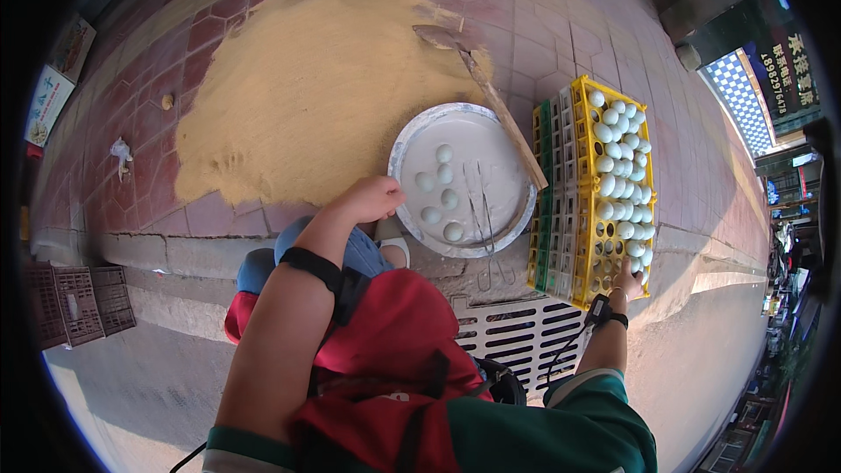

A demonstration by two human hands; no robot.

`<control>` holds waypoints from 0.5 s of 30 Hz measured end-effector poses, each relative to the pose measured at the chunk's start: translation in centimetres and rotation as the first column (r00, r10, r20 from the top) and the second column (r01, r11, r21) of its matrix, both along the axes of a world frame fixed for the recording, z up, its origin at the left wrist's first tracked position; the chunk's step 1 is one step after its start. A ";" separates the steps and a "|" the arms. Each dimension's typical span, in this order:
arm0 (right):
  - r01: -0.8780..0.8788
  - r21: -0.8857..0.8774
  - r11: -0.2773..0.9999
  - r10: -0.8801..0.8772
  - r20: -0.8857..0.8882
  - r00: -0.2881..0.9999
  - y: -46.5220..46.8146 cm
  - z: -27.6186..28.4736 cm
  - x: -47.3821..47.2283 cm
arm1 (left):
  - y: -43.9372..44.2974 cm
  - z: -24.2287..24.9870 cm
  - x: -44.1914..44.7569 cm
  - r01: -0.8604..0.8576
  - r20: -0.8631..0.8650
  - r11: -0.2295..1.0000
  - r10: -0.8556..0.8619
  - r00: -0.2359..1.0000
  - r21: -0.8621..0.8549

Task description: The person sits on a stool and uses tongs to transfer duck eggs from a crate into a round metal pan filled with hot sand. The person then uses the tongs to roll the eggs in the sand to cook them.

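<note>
My right hand reaches into the near end of a yellow plastic egg crate, its fingers at a pale blue-green egg; whether they grip it is unclear. The crate holds many such eggs, with some bare cells at its near left. My left hand is curled at the left rim of a round basin, with no object seen in it. Grey slurry fills the basin. Several eggs sit in it, left of long metal tongs whose handles hang over the near rim.
A broad heap of yellowish grain-like material lies on the paving. A wooden-handled shovel rests across the basin's right rim. Green and grey crates stand beneath the yellow one. A metal drain grate lies nearby, brown crates far left.
</note>
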State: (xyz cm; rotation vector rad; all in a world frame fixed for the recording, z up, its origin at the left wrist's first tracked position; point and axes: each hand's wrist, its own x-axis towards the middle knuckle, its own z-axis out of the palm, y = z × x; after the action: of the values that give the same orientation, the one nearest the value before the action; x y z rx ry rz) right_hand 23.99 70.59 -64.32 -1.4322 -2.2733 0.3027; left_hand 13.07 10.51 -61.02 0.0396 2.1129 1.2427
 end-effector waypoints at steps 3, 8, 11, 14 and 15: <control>-0.251 -0.003 0.968 0.240 -0.280 0.930 -4.0 1.8 -0.9 | -0.2 -0.2 -0.2 0.017 0.001 0.999 -0.017 1.000 -0.032; -0.668 -0.728 0.153 -0.063 -0.682 0.729 -15.4 2.4 -3.3 | 0.0 -0.6 -0.2 0.005 0.001 1.000 -0.005 1.000 0.002; -0.408 -0.903 -0.132 -0.008 -0.411 0.912 -22.6 -1.7 -6.7 | -0.2 -0.5 -0.1 -0.009 -0.021 1.000 0.009 1.000 0.003; -0.276 -0.934 -0.227 0.260 -0.331 0.907 -27.6 -5.9 -9.0 | -0.8 -0.2 0.4 -0.019 -0.038 1.000 0.018 0.999 -0.021; -0.259 -0.949 -0.181 0.362 -0.309 0.879 -28.4 -7.0 -9.7 | -1.1 -0.1 0.5 -0.018 -0.025 0.999 0.017 1.000 -0.041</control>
State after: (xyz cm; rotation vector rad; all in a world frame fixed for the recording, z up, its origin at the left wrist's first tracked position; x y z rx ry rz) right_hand 14.30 42.16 -71.35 -1.1464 -2.2605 2.7481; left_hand 13.58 9.43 -61.17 0.0184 2.1635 1.2135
